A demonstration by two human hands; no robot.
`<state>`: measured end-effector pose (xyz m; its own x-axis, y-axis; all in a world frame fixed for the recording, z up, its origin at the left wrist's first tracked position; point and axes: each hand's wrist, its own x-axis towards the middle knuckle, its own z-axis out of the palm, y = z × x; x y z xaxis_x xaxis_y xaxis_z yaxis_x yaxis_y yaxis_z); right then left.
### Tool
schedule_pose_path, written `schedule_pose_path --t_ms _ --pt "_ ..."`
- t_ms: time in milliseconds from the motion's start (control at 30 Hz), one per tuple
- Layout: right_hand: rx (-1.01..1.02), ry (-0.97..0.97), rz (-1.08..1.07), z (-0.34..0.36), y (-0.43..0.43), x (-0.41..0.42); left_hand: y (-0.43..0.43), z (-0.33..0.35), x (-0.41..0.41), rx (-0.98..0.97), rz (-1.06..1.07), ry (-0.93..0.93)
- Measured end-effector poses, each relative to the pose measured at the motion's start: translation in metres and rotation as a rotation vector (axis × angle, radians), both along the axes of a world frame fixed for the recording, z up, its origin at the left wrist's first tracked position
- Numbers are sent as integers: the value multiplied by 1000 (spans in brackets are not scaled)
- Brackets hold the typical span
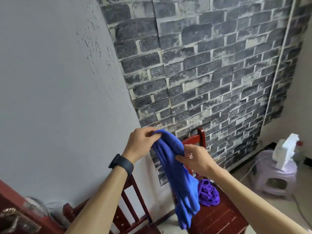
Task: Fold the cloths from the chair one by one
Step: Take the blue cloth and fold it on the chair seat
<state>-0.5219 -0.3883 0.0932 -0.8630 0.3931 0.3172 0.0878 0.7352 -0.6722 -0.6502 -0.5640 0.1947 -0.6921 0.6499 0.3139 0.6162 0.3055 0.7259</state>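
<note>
While the blue cloth (175, 174) hung in the air above the red wooden chair (217, 218), both hands had hold of its upper part. The left hand (141, 143), with a black band (121, 163) on its wrist, was curled round a bunched corner at the cloth's highest point, fingers and thumb pinching the fabric. The right hand (196, 160) sat lower and just to the right, its thumb and first fingers nipping a fold of the same cloth; its outer fingers looked loosely spread, though blur made that hard to judge. From the two grips the cloth drooped in long wrinkled folds, its lower end dangling in front of the chair's seat.

A purple cloth (208, 193) lay crumpled on the seat near the back, just beside the hanging blue one. The chair stood close to a wall covered in grey brick-pattern paper (202, 65), which met a plain grey wall (50, 81) with flaking paint on the left. The slatted back of another red chair (133, 201) showed beside the left forearm. On the floor to the right, a pale lilac plastic stool (276, 178) carried a white foam block (285, 152).
</note>
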Motion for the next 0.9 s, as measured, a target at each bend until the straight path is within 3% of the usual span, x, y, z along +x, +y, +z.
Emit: schedule_pose_path --t_ms 167,233,367,433,533,633,733,900 --pt "-134 -5 -111 -31 15 24 12 13 -7 184 60 -336" --pt "-175 36 -163 -27 14 23 16 11 -7 171 64 -426" --pt "-244 166 -169 -6 13 13 14 -4 -8 -198 10 -385" --pt "-196 166 -105 6 13 7 8 -16 -8 -367 -59 -456" --pt "-35 82 35 25 13 -1 4 -39 2 -405 -187 -638" --pt "137 18 124 40 20 -2 -1 -55 -2 -224 -92 -463" --pt "187 -84 139 37 34 8 -22 -47 -20 -26 50 -432" --pt "227 -270 79 3 41 26 -74 -38 -49 79 222 -295"
